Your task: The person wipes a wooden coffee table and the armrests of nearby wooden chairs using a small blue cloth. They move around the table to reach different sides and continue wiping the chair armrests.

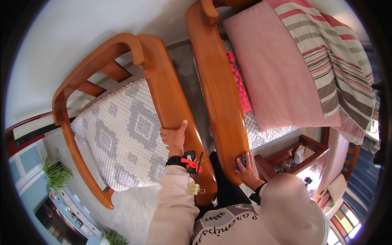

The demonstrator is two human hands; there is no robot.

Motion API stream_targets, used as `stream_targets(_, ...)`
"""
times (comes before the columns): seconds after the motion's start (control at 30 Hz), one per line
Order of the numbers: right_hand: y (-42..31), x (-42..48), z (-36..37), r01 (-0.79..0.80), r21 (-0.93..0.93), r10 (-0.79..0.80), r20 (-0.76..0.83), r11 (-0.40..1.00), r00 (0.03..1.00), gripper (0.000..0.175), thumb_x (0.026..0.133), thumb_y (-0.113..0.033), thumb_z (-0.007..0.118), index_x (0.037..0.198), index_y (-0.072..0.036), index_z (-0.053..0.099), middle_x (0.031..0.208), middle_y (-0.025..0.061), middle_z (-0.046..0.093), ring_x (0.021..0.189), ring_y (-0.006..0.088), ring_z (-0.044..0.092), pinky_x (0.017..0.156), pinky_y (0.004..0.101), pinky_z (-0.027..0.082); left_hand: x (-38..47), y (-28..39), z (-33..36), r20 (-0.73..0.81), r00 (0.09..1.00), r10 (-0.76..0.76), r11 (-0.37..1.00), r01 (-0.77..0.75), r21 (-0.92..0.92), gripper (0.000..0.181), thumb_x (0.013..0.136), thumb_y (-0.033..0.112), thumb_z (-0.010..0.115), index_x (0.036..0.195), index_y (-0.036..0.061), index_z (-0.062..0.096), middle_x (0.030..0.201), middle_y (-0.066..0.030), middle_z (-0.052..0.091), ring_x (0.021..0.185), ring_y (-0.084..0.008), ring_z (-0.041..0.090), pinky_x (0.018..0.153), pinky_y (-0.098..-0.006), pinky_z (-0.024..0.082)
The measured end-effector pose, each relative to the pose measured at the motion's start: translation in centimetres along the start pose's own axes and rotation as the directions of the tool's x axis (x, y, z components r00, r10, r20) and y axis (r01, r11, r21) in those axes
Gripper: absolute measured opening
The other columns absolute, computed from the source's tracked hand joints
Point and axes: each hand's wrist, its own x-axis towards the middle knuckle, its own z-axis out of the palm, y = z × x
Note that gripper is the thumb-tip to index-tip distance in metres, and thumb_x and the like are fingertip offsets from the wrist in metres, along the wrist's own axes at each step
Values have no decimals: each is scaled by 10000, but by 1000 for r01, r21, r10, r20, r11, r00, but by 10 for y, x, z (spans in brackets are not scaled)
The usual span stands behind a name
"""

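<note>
My left hand (174, 134) rests on the wooden armrest (171, 92) of a chair, its fingers curled over the inner edge and its thumb lying on top. Beneath my right hand (249, 172) is a small dark multicoloured cloth (240, 161), pressed against the near end of a second wooden armrest (220, 92). Part of the cloth is hidden by the palm and fingers. Both armrests are glossy orange-brown and run side by side with a narrow gap between them.
A quilted grey-and-white seat cover (128, 134) lies on the chair. Beyond the right armrest are a pink cushion (278, 70), a striped cloth (333, 61) and a bright pink patterned item (240, 85). A wooden table (309, 156) stands at right; potted plants (56, 171) and a television (59, 222) are at lower left.
</note>
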Motion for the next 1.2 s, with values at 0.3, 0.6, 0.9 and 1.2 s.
stream_targets(0.3,-1,190,-59,195,-70,-207,-313,978,927,621,829,-300,683,1393,-121,497,1517,296,276,1418,471,254,1143,559,256,2,0,1,-9,1000,-20,1000,21,23,1342,653,664,784,1542,60,-20,1607,-186,32,1487,-368,41,1163,-609,98)
stream_targets(0.6,-30,384,-108,132,-174,-202,-489,976,848,591,890,-324,640,1441,-204,462,1545,229,276,1433,412,255,1156,538,245,6,-1,2,17,999,-41,998,40,55,1362,657,682,769,1542,58,-58,1611,-191,-4,1492,-360,5,1163,-605,83)
stream_targets(0.9,-43,323,-78,227,-168,-278,-409,959,869,539,861,-261,676,1377,-216,528,1532,205,301,1434,392,262,1162,530,244,4,1,0,42,999,-9,999,7,52,1362,679,680,752,1536,32,-86,1608,-222,-27,1488,-401,-13,1161,-617,68)
stream_targets(1.2,-81,181,-4,252,-123,-278,-297,960,914,473,800,-105,662,1268,-144,604,1459,172,412,1406,414,306,1153,535,266,-1,-2,-7,80,995,55,998,-58,36,1330,708,671,732,1537,15,-75,1603,-261,-44,1483,-442,6,1154,-634,81)
